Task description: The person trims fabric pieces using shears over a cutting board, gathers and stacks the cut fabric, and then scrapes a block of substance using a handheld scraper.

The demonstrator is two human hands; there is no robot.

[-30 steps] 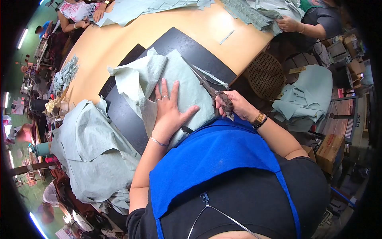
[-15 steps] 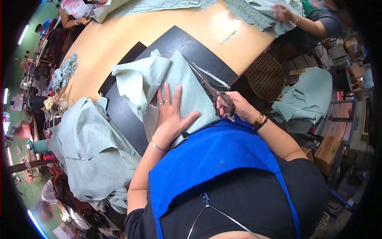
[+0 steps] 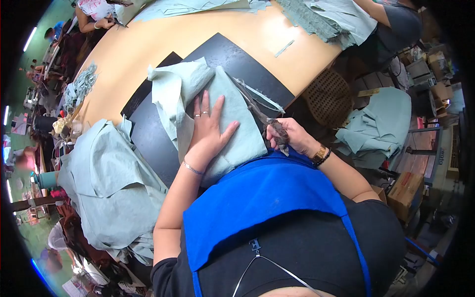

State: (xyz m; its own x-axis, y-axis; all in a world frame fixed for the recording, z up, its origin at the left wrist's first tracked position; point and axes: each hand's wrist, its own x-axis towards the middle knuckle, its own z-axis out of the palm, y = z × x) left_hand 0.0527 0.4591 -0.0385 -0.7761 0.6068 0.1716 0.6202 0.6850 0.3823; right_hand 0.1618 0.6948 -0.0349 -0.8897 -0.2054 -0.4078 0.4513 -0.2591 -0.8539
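A pale green piece of fabric lies folded on a black board in front of me. My left hand rests flat on it, fingers spread, two rings showing. Beyond the fingers the cloth bunches into a raised fold. At the fabric's right edge, my right hand is closed round the wrapped handles of a pair of scissors. Their dark blades point away from me along that edge; whether they are apart is hard to see. A thin frayed strip of fabric lies beside the blades.
A heap of green fabric hangs at the left. Tangled scraps lie on the tan table. Stacked pieces are by a co-worker at the far right. More pieces sit beyond a woven chair.
The fabric under my left hand has shifted slightly left at its right edge, and its far fold has moved right. My right hand is slightly lower. The far-right co-worker's hand is no longer visible.
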